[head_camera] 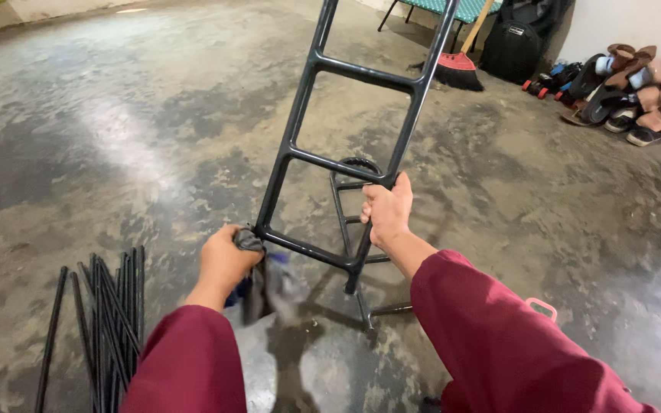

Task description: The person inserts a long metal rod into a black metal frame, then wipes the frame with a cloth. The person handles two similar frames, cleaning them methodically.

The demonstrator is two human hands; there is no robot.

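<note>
On the mottled grey concrete floor [116, 138], low and close to me: both forearms in maroon sleeves [499, 344] come in from the bottom edge.

Left hand [225, 260]: grip clamped on a crumpled grey-and-blue rag [265, 283], pressed against the lower left corner of the black metal ladder-shaped frame [361, 76]. Rag hangs down below the fist, blurred.

Right hand [386, 210]: grip clamped round the frame's right upright, just above the bottom rung, thumb side up.

Frame position: tilted, leaning away from me, bottom end near my hands and off the floor, top end running out of view at the upper edge. Three rungs visible between two parallel uprights.

Left of my left arm: a bundle of thin black metal rods [105, 321] lying on the floor, roughly parallel, pointing away from me.

Just beside my right sleeve: a small pink looped handle [542, 307], the rest hidden behind the sleeve.

Behind the frame, past my right hand: a second black metal rack piece [350, 199] with a curved top, standing on the floor, partly hidden.

Far side: a red-bristled broom with a wooden handle [460, 65], leaning near a cot with a green woven surface [460, 9]. Next to it a black backpack [518, 46]. Far right, by the wall: a pile of shoes and sandals [625, 92].
</note>
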